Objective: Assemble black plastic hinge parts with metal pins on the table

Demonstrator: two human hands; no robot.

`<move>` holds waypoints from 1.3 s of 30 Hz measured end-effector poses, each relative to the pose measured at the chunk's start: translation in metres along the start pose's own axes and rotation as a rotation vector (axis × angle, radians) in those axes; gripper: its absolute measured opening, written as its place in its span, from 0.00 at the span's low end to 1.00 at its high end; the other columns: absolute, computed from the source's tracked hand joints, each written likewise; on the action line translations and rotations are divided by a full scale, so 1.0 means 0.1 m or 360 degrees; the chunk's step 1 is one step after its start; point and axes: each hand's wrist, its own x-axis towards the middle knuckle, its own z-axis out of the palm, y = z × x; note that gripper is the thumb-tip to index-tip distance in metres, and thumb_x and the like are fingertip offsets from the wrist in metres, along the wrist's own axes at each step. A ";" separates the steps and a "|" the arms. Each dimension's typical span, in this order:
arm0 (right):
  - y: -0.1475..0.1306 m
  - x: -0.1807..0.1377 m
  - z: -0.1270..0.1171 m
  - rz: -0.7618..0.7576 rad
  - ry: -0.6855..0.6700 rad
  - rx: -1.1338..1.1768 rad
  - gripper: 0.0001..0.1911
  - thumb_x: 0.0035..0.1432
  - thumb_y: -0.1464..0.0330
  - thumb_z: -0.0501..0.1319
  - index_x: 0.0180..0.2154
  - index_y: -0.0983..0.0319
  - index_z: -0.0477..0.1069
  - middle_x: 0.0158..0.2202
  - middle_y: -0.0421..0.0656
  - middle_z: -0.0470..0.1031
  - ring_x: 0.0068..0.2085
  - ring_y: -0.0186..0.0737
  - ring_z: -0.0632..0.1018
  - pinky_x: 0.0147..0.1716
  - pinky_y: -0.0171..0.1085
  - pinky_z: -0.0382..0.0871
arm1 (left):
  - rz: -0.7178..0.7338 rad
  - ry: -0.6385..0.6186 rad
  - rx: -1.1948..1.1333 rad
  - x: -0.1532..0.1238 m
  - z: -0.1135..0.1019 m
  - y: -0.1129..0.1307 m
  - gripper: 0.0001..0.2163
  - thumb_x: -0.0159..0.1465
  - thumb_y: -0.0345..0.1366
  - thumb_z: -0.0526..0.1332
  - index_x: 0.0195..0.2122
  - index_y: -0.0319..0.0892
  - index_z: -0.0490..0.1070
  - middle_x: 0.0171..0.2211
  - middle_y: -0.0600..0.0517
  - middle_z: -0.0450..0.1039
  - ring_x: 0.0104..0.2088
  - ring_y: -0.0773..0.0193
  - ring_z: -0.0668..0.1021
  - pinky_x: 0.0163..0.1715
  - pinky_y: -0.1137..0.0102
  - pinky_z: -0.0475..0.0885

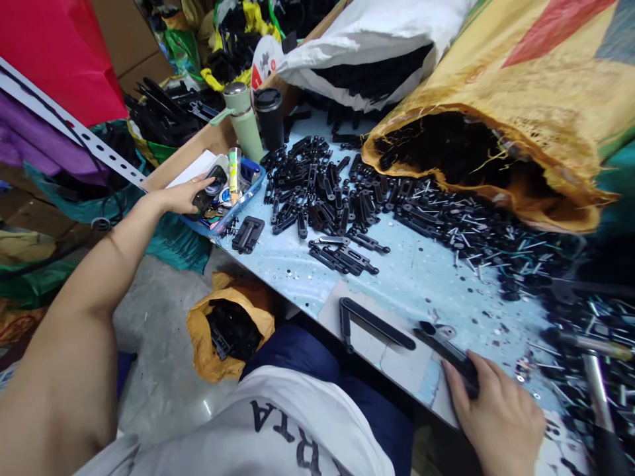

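My left hand (187, 194) reaches out to the blue tray (247, 194) at the table's left corner, fingers stretched over a dark round item among the small things in it. My right hand (499, 413) rests at the table's near edge, fingers curled over the end of a long black plastic bar (446, 349). A hinged black bracket (370, 320) lies just left of that bar. A heap of black plastic parts (317, 188) covers the middle of the light blue table (417, 277).
A yellow sack (520, 99) spills black parts and metal pins (501, 231) at the right. A green flask (243, 119) and a black cup (270, 116) stand at the back. An orange bag (231, 334) of parts sits on the floor.
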 end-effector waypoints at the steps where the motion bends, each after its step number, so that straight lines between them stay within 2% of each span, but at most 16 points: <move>1: 0.00 0.00 0.00 0.0000 0.0001 0.0004 0.27 0.61 0.53 0.50 0.45 0.69 0.71 0.37 0.49 0.75 0.34 0.45 0.74 0.34 0.37 0.60 | -0.0007 -0.0007 0.0005 0.00 0.00 0.01 0.48 0.47 0.40 0.63 0.66 0.43 0.38 0.67 0.46 0.38 0.65 0.52 0.51 0.62 0.67 0.49; 4: 0.00 -0.01 0.01 0.0010 -0.0018 0.0031 0.26 0.61 0.53 0.51 0.46 0.69 0.70 0.38 0.50 0.75 0.35 0.46 0.74 0.34 0.38 0.60 | 0.0007 0.0052 0.0013 -0.01 0.05 0.02 0.46 0.48 0.37 0.63 0.66 0.44 0.39 0.67 0.46 0.39 0.65 0.53 0.52 0.62 0.67 0.51; 7: -0.01 -0.03 0.00 0.0050 -0.0098 0.0035 0.25 0.60 0.55 0.54 0.47 0.69 0.69 0.40 0.51 0.75 0.35 0.46 0.73 0.34 0.38 0.59 | -0.0029 0.0202 0.0045 0.01 0.11 0.07 0.44 0.49 0.35 0.61 0.66 0.45 0.39 0.66 0.46 0.41 0.64 0.52 0.55 0.59 0.66 0.57; 11: -0.01 -0.06 -0.01 0.0109 -0.0181 0.0060 0.25 0.60 0.55 0.53 0.49 0.69 0.68 0.42 0.52 0.74 0.37 0.48 0.73 0.36 0.39 0.59 | -0.0277 0.0480 0.0068 0.15 0.15 0.21 0.42 0.54 0.35 0.56 0.66 0.43 0.33 0.63 0.42 0.51 0.58 0.48 0.64 0.53 0.61 0.63; 13: -0.02 -0.05 -0.02 0.0127 -0.0211 0.0086 0.26 0.60 0.56 0.53 0.49 0.70 0.68 0.42 0.52 0.74 0.38 0.48 0.73 0.36 0.39 0.59 | -0.0426 0.0591 0.0057 0.29 0.14 0.26 0.39 0.57 0.37 0.54 0.66 0.41 0.33 0.61 0.39 0.57 0.56 0.45 0.67 0.51 0.57 0.64; 18: -0.04 -0.03 -0.04 0.0145 -0.0235 0.0109 0.26 0.61 0.56 0.52 0.49 0.70 0.68 0.42 0.53 0.74 0.38 0.48 0.73 0.37 0.39 0.59 | -0.0582 0.0727 -0.0018 0.59 0.11 0.18 0.31 0.62 0.46 0.48 0.65 0.40 0.44 0.57 0.39 0.62 0.55 0.44 0.67 0.51 0.54 0.62; 23: -0.04 -0.03 -0.04 0.0142 -0.0221 0.0100 0.26 0.60 0.56 0.53 0.49 0.70 0.68 0.42 0.53 0.73 0.38 0.48 0.73 0.36 0.40 0.59 | -0.0594 0.0799 -0.0107 0.64 0.12 0.06 0.29 0.64 0.52 0.41 0.61 0.40 0.54 0.53 0.39 0.67 0.54 0.46 0.69 0.50 0.57 0.63; 27: -0.04 -0.03 -0.04 0.0134 -0.0204 0.0111 0.25 0.60 0.56 0.53 0.49 0.69 0.68 0.42 0.53 0.73 0.38 0.48 0.73 0.36 0.40 0.60 | -0.0606 0.0804 -0.0114 0.63 0.11 0.08 0.29 0.66 0.51 0.35 0.59 0.40 0.57 0.53 0.39 0.67 0.53 0.46 0.69 0.49 0.57 0.63; 29: -0.04 -0.04 -0.03 0.0126 -0.0214 0.0108 0.25 0.60 0.56 0.53 0.49 0.69 0.68 0.42 0.52 0.73 0.38 0.48 0.73 0.36 0.40 0.60 | -0.0572 0.0774 -0.0103 0.60 0.09 0.11 0.29 0.66 0.51 0.35 0.61 0.41 0.54 0.55 0.39 0.65 0.55 0.46 0.68 0.50 0.56 0.62; 33: -0.03 -0.05 -0.03 0.0135 -0.0234 0.0126 0.25 0.60 0.56 0.53 0.50 0.68 0.67 0.42 0.52 0.73 0.39 0.48 0.73 0.37 0.40 0.60 | -0.0331 0.0607 -0.0011 0.46 0.05 0.15 0.33 0.62 0.56 0.45 0.65 0.47 0.43 0.61 0.42 0.54 0.57 0.45 0.65 0.52 0.57 0.61; 36: -0.02 -0.06 -0.03 0.0147 -0.0237 0.0116 0.25 0.60 0.56 0.53 0.51 0.67 0.66 0.42 0.52 0.73 0.39 0.49 0.73 0.37 0.41 0.60 | -0.0171 0.0458 0.0080 0.31 0.04 0.10 0.32 0.62 0.55 0.48 0.64 0.50 0.46 0.64 0.44 0.49 0.58 0.46 0.64 0.53 0.58 0.61; 39: -0.01 -0.06 -0.02 0.0156 -0.0216 0.0081 0.24 0.59 0.56 0.54 0.50 0.67 0.67 0.42 0.52 0.73 0.38 0.49 0.73 0.37 0.41 0.60 | -0.0050 0.0386 0.0136 0.15 0.06 0.02 0.29 0.64 0.50 0.48 0.64 0.47 0.47 0.64 0.43 0.48 0.60 0.48 0.61 0.56 0.60 0.58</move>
